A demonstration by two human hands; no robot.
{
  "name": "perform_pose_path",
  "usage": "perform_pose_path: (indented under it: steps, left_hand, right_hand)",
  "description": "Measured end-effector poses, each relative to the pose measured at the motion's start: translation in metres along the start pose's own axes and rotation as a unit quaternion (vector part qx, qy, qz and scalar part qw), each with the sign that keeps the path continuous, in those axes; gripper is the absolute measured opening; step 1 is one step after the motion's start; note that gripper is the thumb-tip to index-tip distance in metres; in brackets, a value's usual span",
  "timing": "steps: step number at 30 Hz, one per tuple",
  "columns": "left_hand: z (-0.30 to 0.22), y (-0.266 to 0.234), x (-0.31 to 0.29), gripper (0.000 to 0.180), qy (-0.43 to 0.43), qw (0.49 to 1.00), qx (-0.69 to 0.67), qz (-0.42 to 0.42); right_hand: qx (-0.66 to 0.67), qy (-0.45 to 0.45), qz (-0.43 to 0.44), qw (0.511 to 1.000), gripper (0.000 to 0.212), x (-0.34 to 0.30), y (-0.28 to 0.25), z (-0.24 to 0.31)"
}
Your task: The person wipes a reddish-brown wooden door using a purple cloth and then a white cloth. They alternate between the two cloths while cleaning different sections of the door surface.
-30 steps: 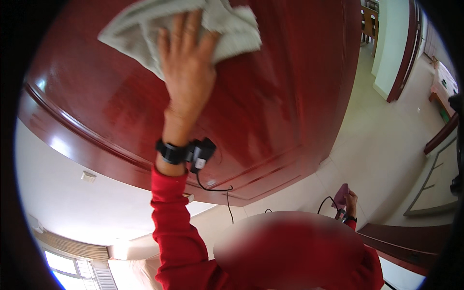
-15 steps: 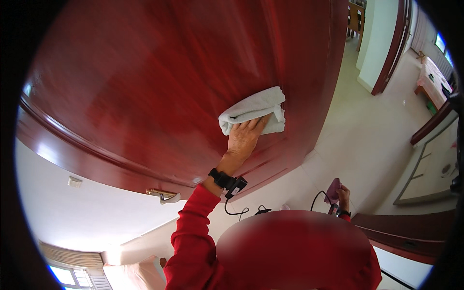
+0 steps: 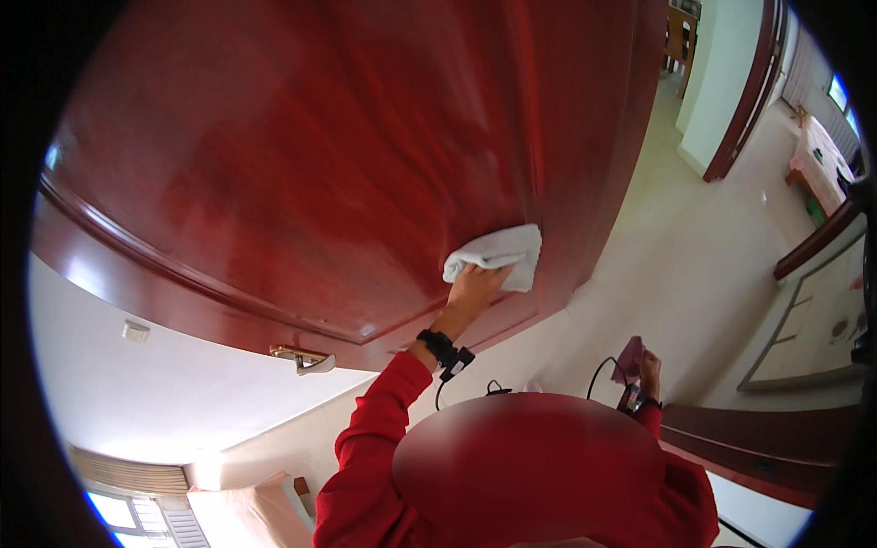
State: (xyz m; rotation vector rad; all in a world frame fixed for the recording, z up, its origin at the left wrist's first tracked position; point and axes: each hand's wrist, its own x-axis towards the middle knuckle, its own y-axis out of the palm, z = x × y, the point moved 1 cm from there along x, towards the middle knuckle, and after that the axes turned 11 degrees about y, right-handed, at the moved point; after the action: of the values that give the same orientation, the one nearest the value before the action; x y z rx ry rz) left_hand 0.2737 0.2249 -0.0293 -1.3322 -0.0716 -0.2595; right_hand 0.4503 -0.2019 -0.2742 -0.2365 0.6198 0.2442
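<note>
A glossy dark red wooden door [image 3: 311, 173] fills the upper left of the view. Against its lower panel lies a folded white cloth [image 3: 512, 248]. My left hand [image 3: 474, 290] grips this cloth and presses it to the wood, its fingertips hidden under a fold. Lower right, well away from the door, my right hand [image 3: 650, 373] is closed around a purple cloth [image 3: 628, 360]. Most of that hand's fingers are hard to make out.
A metal door handle [image 3: 303, 359] sticks out at the door's edge. A white wall with a switch [image 3: 135, 331] stands at left. Pale tiled floor [image 3: 703, 247] runs along the right, past a doorway. Dark red furniture [image 3: 758, 447] stands at lower right. Black cables hang from both wrists.
My left hand and the white cloth have slid down the door panel, toward me and slightly right. The right hand with the purple cloth has hardly moved.
</note>
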Motion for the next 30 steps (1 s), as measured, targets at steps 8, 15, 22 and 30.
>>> perform_pose_path:
  steps: [8,15,22,30]
  left_hand:
    - [-0.002,0.017,-0.032,0.057,0.045,0.999,0.001,-0.012]
    - [-0.003,0.009,-0.06,0.059,0.033,0.998,-0.007,0.055]
    - [-0.003,-0.003,-0.088,0.046,0.021,0.999,-0.013,0.032]
    - [-0.001,-0.049,-0.106,0.061,-0.047,0.989,-0.138,-0.016]
  right_hand:
    - [0.054,0.007,0.031,0.998,0.03,0.004,0.001,0.004]
    - [-0.015,-0.005,0.007,1.0,0.021,0.008,0.001,0.006]
    - [0.05,-0.051,0.071,0.995,0.015,-0.007,-0.001,0.007]
    - [0.067,-0.045,0.05,0.995,0.02,0.006,-0.008,-0.013]
